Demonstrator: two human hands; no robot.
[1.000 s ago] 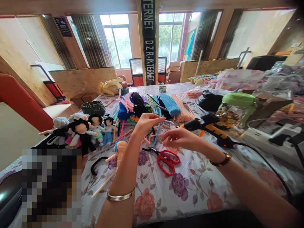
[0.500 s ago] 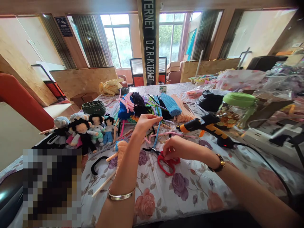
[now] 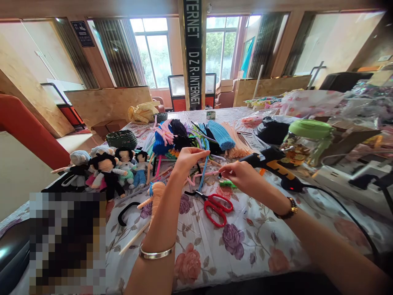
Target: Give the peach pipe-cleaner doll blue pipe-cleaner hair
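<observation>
My left hand (image 3: 193,160) is raised over the craft supplies, thumb and forefinger pinching the top of a light blue pipe cleaner (image 3: 203,174) that hangs down. To its right, my right hand (image 3: 236,174) has its fingers drawn together beside a pink pipe cleaner; what they hold, if anything, is too small to make out. Red-handled scissors (image 3: 218,209) lie on the cloth below that hand, untouched. Partly under the right hand is a green lighter-like item (image 3: 227,183). A peach doll body with blue on its head (image 3: 157,192) lies beside my left forearm.
Several finished dolls (image 3: 106,168) sit at the left. Pipe cleaner bundles (image 3: 221,135) are heaped behind my hands. A black and orange glue gun (image 3: 273,166) with a cord stands at the right, near a green-lidded jar (image 3: 308,135) and a white power strip (image 3: 346,180).
My right hand has let go of the scissors and moved up and to the right, uncovering their handles and the green item. My left hand stays where it was with the blue pipe cleaner.
</observation>
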